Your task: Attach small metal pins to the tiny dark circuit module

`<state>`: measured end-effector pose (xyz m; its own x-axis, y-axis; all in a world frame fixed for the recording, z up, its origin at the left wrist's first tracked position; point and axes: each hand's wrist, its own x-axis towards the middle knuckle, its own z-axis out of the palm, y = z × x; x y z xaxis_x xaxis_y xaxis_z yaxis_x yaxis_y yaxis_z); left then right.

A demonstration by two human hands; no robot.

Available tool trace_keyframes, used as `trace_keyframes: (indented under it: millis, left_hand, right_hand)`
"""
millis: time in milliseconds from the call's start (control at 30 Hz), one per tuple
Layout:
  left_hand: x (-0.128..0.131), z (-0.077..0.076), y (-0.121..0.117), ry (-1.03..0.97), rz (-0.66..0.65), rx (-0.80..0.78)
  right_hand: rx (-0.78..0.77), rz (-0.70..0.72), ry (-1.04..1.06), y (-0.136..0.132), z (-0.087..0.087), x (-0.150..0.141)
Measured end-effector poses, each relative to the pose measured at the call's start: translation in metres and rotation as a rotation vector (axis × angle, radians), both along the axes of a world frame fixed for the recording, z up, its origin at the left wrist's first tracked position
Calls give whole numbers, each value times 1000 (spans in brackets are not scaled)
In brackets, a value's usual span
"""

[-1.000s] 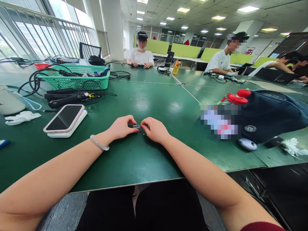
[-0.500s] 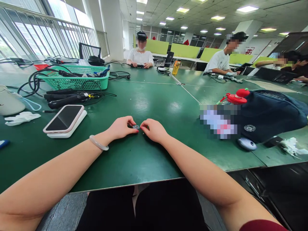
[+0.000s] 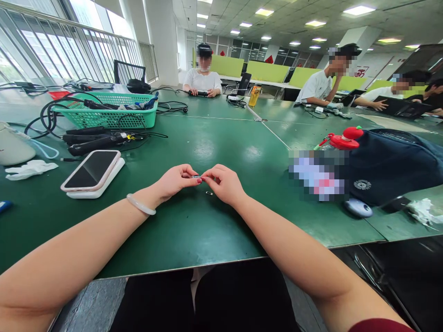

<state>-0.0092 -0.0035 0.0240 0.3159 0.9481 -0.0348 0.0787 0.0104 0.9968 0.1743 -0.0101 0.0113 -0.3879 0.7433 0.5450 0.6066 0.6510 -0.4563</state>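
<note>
A small dark board with pale markings, like a circuit board (image 3: 196, 176), is pinched between the thumb and fingers of my left hand (image 3: 178, 180). It is seen nearly edge-on and partly covered by the fingers. My right hand (image 3: 223, 183) meets its right end, thumb and index finger pressed together; whatever lies between those fingertips is too small and hidden to name. Just below my right fingers, a small metal piece (image 3: 209, 193) lies on the green table (image 3: 194, 230).
On the left are a phone (image 3: 92, 169) on a white box, black cable-ended handles (image 3: 98, 144) and a green basket (image 3: 107, 117). A dark bag (image 3: 394, 166), a mouse (image 3: 358, 208) and a red-lidded bottle (image 3: 344, 138) are on the right. Several people sit around the table.
My hands have come together and risen slightly, and the board has tipped from face-up to nearly edge-on. The small metal piece now shows clear of my right fingers.
</note>
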Motion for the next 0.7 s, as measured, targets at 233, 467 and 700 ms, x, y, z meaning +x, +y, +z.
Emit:
trace_keyframes:
  millis: [233, 467, 700]
  left_hand:
    - [-3, 5, -2, -169, -52, -26]
    - [-3, 2, 0, -50, -27, 36]
    - [-4, 3, 1, -104, -25, 14]
  right_hand:
    - [253, -33, -162, -9, 6, 1]
    - [158, 0, -96, -9, 7, 2]
    - [215, 7, -228, -8, 8, 5]
